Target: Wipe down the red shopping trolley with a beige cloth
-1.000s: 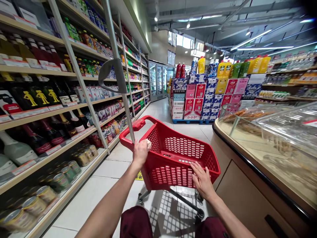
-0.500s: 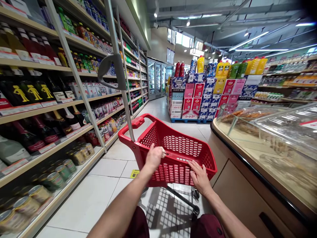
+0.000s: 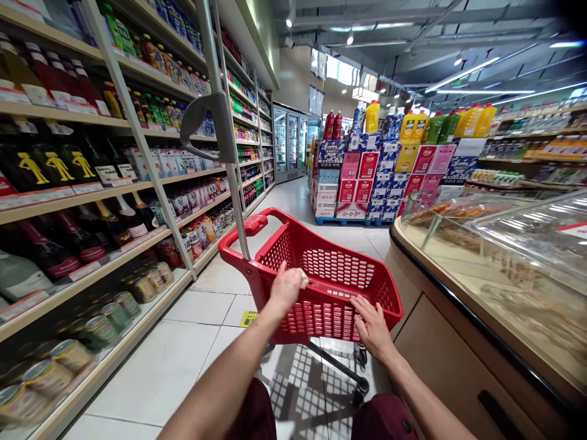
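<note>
A red plastic shopping cart [image 3: 316,311] with perforated walls stands in front of me, side-on. My left hand [image 3: 287,288] is closed at its near rim, with a small pale crumpled wad [image 3: 303,278], perhaps a tissue or cloth, showing past the fingers. Most of the wad is hidden by the hand. Farther right along the same rim, my right hand [image 3: 371,327] rests with its fingers stretched out and nothing in them. Rising at the cart's left end is a metal pole with a grey loop handle [image 3: 224,131].
Shelves of bottles and cans [image 3: 105,183] line the left side. A counter with clear covers [image 3: 463,287] stands close on the right. Stacked drink cartons [image 3: 362,189] fill the middle distance. Glass-door fridges [image 3: 288,140] are at the back, beyond the tiled floor [image 3: 183,342].
Both hands keep their places on the cart's rim. The view has shifted very slightly; otherwise everything looks the same.
</note>
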Demonstrator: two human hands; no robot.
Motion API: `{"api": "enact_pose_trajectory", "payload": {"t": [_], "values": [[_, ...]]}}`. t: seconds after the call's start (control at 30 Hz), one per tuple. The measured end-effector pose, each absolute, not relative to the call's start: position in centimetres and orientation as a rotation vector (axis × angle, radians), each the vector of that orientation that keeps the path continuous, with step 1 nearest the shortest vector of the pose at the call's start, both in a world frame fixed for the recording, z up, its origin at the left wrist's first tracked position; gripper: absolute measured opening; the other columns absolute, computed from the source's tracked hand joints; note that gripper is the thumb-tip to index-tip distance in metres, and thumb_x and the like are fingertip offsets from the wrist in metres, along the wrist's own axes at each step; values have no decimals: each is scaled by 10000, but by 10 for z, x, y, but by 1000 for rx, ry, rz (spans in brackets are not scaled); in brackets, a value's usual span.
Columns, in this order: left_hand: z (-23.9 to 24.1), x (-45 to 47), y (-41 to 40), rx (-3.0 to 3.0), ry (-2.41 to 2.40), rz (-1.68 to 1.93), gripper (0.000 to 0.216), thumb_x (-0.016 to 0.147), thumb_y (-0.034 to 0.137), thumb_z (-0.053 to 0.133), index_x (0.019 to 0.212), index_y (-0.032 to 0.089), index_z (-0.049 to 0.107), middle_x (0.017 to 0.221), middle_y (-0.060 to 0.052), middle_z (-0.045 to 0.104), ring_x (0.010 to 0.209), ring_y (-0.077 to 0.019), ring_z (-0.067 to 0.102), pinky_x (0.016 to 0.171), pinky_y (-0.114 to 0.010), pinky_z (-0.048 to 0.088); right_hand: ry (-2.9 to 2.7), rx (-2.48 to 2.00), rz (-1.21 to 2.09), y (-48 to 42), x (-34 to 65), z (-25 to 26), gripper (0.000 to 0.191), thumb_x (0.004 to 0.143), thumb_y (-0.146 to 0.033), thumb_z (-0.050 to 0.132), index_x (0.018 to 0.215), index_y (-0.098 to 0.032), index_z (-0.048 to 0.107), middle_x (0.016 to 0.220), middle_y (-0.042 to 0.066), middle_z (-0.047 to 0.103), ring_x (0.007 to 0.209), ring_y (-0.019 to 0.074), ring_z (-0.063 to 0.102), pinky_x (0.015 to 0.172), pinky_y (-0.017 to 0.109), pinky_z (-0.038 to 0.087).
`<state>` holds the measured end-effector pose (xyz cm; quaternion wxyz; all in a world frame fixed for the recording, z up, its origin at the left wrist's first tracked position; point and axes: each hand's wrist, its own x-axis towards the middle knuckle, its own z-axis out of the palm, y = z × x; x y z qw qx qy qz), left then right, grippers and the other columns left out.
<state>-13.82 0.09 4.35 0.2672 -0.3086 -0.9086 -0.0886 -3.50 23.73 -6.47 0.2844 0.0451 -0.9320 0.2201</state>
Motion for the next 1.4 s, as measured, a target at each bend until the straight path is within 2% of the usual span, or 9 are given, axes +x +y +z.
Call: {"api": "enact_pose_trajectory", "payload": {"t": [0.13, 0.3, 0.5, 0.63, 0.77, 0.9, 1.07, 1.23, 1.4], "values": [[52, -146, -14, -541, -2465, -238, 178, 838, 150, 381, 876, 170, 554, 849, -44, 637, 804, -158, 585, 1034, -448, 246, -2470, 90, 579, 234, -35, -66, 414, 799, -232, 327, 1150, -199, 543, 1206, 92, 548, 1164, 232, 456, 1000, 561, 211], [36, -137, 8, -900, -2480, -256, 202, 841, 128, 363, 864, 186, 554, 829, 4, 637, 801, -119, 584, 1057, -391, 239, -2483, 155, 536, 235, -34, -67, 424, 791, -239, 350, 1178, -191, 518, 1226, 98, 531, 1171, 235, 448, 996, 561, 221], [50, -144, -11, -575, -2430, -319, 218, 868, 164, 330, 952, 154, 532, 917, -70, 634, 849, -189, 594, 1050, -503, 186, -2448, 119, 510, 235, -30, -68, 431, 780, -217, 350, 1177, -217, 516, 1219, 86, 538, 1167, 231, 453, 1002, 557, 212], [31, -121, 25, -797, -2447, -318, 183, 847, 151, 387, 911, 192, 554, 919, -22, 647, 872, -140, 596, 1051, -383, 270, -2443, 124, 486, 237, -29, -70, 420, 779, -212, 347, 1161, -206, 523, 1205, 84, 547, 1150, 231, 468, 1002, 552, 219], [18, -108, 53, -834, -2537, -341, 266, 865, 208, 365, 1087, 173, 509, 1101, -82, 601, 1040, -196, 539, 1044, -515, 222, -2400, 37, 459, 219, -32, -56, 412, 800, -226, 354, 1183, -185, 502, 1198, 104, 547, 1165, 256, 446, 997, 552, 223], [35, -118, 26, -821, -2607, -246, 351, 876, 319, 328, 1147, 190, 509, 1264, -104, 495, 1222, -291, 366, 983, -623, 211, -2353, 219, 508, 162, -51, -22, 457, 820, -216, 358, 1272, -169, 402, 1331, 110, 415, 1256, 239, 324, 1007, 482, 259], [53, -133, -23, -826, -2543, -153, 262, 853, 221, 358, 965, 202, 594, 1118, -81, 596, 1149, -259, 445, 1004, -604, 176, -2394, 212, 632, 98, -93, 4, 429, 786, -282, 476, 1204, -185, 469, 1244, 113, 501, 1186, 281, 394, 947, 499, 321], [50, -138, -34, -861, -2499, -163, 242, 854, 203, 377, 769, 220, 603, 806, -17, 640, 842, -168, 563, 1019, -481, 253, -2323, 256, 681, 110, -105, -9, 328, 805, -145, 396, 1089, -200, 550, 1153, 64, 574, 1089, 194, 496, 924, 384, 389], [43, -137, -28, -811, -2469, -242, 224, 860, 212, 386, 862, 238, 609, 866, -11, 645, 881, -166, 542, 1038, -459, 216, -2287, 208, 688, 191, -63, -36, 307, 839, -190, 351, 1047, -172, 575, 1139, 98, 582, 1091, 204, 511, 946, 422, 395]]}}
